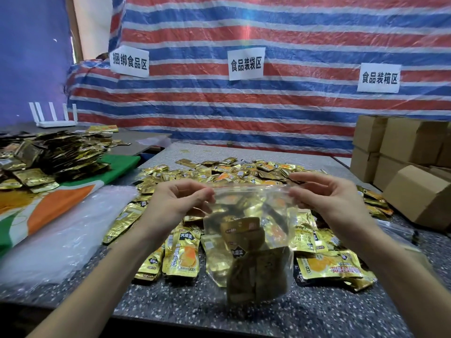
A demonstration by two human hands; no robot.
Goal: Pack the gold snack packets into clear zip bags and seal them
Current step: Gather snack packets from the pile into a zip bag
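Observation:
A clear zip bag (251, 242) hangs in the air over the table, holding several gold snack packets (244, 232). My left hand (178, 201) pinches the left end of the bag's top strip. My right hand (327, 193) pinches the right end of the same strip. I cannot tell whether the zip is closed. Under and behind the bag, a wide heap of loose gold packets (231, 172) lies on the speckled table (170, 303).
A stack of clear empty bags (61, 230) lies at the left on a green, orange and white cloth (48, 203). A second heap of gold packets (56, 152) sits behind it. Cardboard boxes (405, 167) stand at the right. A striped tarp (244, 111) closes the back.

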